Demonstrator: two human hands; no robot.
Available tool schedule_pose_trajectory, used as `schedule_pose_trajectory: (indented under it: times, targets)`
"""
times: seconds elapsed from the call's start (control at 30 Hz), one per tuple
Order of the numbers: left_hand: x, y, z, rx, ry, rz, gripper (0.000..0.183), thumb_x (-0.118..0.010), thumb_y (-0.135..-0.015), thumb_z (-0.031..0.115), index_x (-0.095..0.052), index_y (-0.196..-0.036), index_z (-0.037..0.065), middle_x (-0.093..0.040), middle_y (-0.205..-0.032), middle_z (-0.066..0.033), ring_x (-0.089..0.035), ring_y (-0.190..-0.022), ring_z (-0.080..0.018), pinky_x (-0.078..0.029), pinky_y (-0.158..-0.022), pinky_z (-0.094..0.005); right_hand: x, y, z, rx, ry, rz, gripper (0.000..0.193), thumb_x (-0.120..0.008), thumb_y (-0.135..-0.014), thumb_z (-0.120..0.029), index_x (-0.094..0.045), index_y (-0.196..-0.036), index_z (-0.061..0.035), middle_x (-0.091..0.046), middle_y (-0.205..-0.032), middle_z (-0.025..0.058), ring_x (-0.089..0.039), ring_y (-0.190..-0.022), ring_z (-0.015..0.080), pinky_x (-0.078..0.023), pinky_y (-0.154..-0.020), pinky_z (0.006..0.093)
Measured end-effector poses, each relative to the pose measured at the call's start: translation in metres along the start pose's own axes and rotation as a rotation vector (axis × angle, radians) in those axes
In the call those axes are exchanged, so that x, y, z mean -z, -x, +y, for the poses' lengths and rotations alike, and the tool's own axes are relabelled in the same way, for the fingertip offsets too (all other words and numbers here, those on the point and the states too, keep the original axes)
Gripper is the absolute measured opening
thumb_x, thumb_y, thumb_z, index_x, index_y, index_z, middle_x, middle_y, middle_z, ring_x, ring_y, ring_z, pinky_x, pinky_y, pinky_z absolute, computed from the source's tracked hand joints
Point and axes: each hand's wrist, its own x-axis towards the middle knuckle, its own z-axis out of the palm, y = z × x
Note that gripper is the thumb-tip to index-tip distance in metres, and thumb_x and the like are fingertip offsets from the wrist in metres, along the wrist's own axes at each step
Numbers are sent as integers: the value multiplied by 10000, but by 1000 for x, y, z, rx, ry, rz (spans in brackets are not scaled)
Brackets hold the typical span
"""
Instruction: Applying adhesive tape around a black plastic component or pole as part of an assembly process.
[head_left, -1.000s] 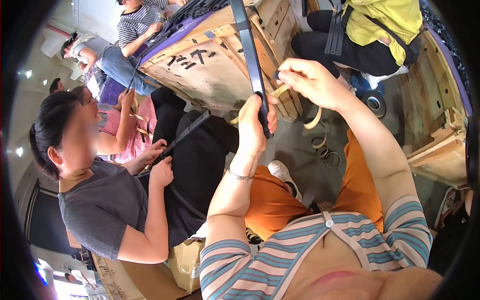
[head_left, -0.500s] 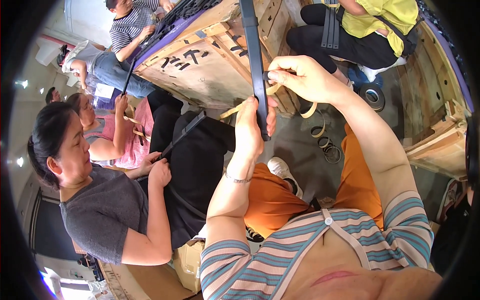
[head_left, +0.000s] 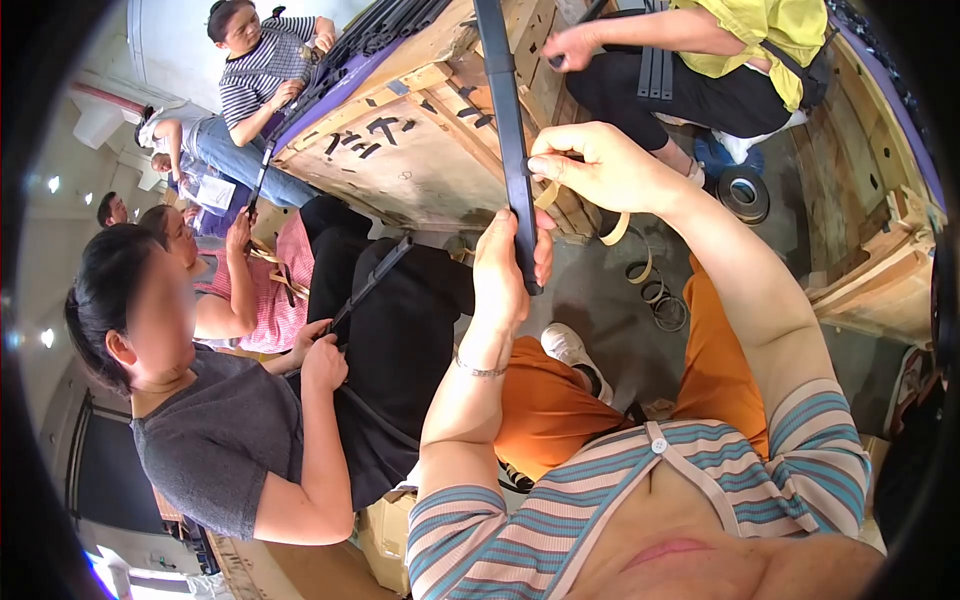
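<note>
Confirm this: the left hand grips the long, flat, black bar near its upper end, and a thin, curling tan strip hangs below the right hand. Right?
Not quite: the left hand grips the long, flat, black bar near its lower end, as the head view shows. The thin, curling tan strip does hang below the right hand.

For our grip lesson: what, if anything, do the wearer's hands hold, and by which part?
The left hand holds a dark bar near its lower end; the right hand apparently pinches a pale strip near its upper end.
</note>
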Motion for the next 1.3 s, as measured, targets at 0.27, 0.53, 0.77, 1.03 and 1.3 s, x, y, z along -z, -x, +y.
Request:
schedule_pose_trajectory:
  times: [0.27,0.53,0.77,1.03,1.3]
  targets:
    - [-5,1,-2,-8,-60,25,421,-310,-930,361,-484,-881,-20,-406,-535,-44,-348,-419,-121,-293,-402,-233,-4,0,8,-19,-31,36,166,-563,-866,-176,-577,-836,-13,-503,-624,26,-431,-608,78,-381,-579,249]
    - [-6,5,1,21,82,22,383,-280,-953,292,-487,-858,-16,-411,-524,-40,-339,-405,-107,-287,-387,-232,4,3,-9,-39,-363,-110,188,-513,-903,-180,-559,-848,-6,-503,-721,-25,-433,-687,50,-365,-621,211]
    - [-6,7,1,25,91,17,388,-282,-953,299,-485,-847,-14,-410,-523,-44,-341,-404,-109,-287,-387,-230,10,3,-7,-1,-267,-119,179,-498,-910,-173,-547,-845,-13,-496,-740,-29,-442,-716,49,-379,-664,208]
    - [-5,8,0,27,15,21,418,-321,-933,370,-480,-856,-10,-400,-535,-37,-331,-416,-115,-280,-393,-234,4,2,-1,25,-148,-80,176,-518,-901,-167,-550,-825,-11,-494,-684,-4,-435,-676,58,-389,-644,230]
    - [-10,7,0,-3,51,34,383,-293,-958,300,-483,-834,-8,-417,-519,-41,-343,-396,-102,-288,-378,-224,1,1,0,7,-127,-64,161,-511,-901,-128,-540,-820,8,-544,-731,1,-477,-714,52,-422,-681,218]
